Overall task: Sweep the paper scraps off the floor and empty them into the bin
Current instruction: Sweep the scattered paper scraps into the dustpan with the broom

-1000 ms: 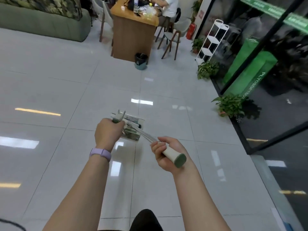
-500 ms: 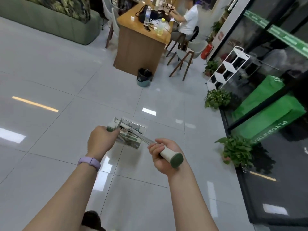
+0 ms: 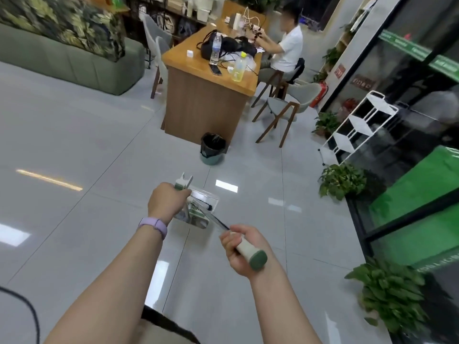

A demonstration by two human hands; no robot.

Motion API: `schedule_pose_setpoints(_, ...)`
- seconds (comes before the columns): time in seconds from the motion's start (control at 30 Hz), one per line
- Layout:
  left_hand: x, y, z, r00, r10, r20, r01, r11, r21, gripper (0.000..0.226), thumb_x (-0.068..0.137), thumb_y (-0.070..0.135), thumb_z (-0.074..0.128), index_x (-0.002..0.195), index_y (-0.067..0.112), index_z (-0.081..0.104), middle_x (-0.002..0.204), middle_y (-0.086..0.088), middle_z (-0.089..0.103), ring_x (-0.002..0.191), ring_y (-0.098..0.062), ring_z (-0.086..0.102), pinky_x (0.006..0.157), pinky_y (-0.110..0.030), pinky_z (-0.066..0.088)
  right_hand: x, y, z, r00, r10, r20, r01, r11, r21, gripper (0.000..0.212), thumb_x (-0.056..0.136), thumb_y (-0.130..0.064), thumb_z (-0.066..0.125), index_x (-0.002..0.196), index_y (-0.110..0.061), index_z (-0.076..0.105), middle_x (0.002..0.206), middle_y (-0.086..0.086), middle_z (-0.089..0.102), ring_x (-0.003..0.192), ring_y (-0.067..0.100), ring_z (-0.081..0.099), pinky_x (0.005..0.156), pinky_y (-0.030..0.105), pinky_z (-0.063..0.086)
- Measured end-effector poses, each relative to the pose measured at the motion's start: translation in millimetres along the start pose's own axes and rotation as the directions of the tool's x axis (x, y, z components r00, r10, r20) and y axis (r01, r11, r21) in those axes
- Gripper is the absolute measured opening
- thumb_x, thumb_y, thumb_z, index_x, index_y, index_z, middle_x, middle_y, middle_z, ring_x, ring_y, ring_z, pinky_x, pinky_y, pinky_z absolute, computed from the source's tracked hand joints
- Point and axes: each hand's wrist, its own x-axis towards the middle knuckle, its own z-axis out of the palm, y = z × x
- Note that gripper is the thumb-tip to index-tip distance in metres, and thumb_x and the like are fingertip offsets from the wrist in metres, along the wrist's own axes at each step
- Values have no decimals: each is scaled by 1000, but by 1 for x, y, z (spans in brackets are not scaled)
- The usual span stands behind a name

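Seemingly loaded, the dustpan (image 3: 198, 209) hangs from the left hand (image 3: 167, 203) curled round its handle while the right hand (image 3: 242, 249) grips the broom handle (image 3: 250, 253), the bin (image 3: 213, 148) well ahead beside the table (image 3: 198, 105); tilting could spill scraps.

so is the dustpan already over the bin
No, the dustpan in the left hand hangs above bare floor, well short of the bin.
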Motion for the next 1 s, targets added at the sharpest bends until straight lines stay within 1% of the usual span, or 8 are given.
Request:
schedule_pose_setpoints(0.13,90,62,43,1000,8,25,-8,1000,25,34,80,33,70,62,8,58,55,-6,59,57,-30,57,56,-33,48,53,-81,17,1000,28,4,-28,997,65,7,94,-8,49,92,-2,46,68,11,48,35,12,46,30,19,40)
schedule_pose_setpoints(0.27,167,94,94,1000,-25,6,24,994,109,39,87,38,69,62,10,59,61,-5,61,61,-27,58,51,-27,35,112,-175,39,999,50,20,-52,992,118,8,82,-3,52,88,-3,46,71,8,44,33,13,45,29,18,40)
schedule_pose_setpoints(0.43,268,116,173,993,-112,-48,118,980,158,39,88,43,66,63,13,57,64,-6,60,65,-31,58,53,-28,34,206,-296,65,992,115,-56,-114,993,21,14,79,1,56,88,-4,46,70,5,41,32,12,44,29,18,40)
schedule_pose_setpoints(0.67,357,184,262,955,-280,-101,293,944,149,36,89,37,65,65,11,58,64,-5,61,63,-27,57,53,-28,35,277,-479,98,962,229,-145,-239,970,-53,2,93,-1,49,92,-2,47,73,4,36,32,10,42,30,18,41)
schedule_pose_setpoints(0.8,408,209,279,948,-291,-131,313,927,205,34,88,38,65,64,16,57,64,-2,60,65,-27,57,54,-28,35,314,-541,132,957,264,-117,-270,962,-32,40,62,21,65,84,-6,45,73,1,33,37,11,42,32,20,44)
schedule_pose_setpoints(0.83,422,214,281,944,-296,-146,322,923,211,33,88,38,64,65,15,57,65,-3,60,66,-28,58,54,-28,36,322,-551,139,957,272,-98,-276,961,-29,40,63,21,65,84,-6,45,72,0,33,38,11,42,33,21,44)
schedule_pose_setpoints(0.93,463,224,295,931,-324,-166,354,913,201,31,86,38,63,69,12,60,67,-5,61,70,-32,60,56,-29,38,352,-579,161,950,290,-118,-298,953,-52,10,89,3,50,88,-5,45,70,1,32,38,9,41,33,19,44)
schedule_pose_setpoints(1.0,493,229,306,927,-332,-175,362,914,183,31,86,37,62,68,13,57,67,-4,59,68,-31,58,54,-28,36,374,-596,173,941,303,-148,-321,940,-119,9,92,1,48,88,-7,43,69,1,32,38,9,40,33,18,44)
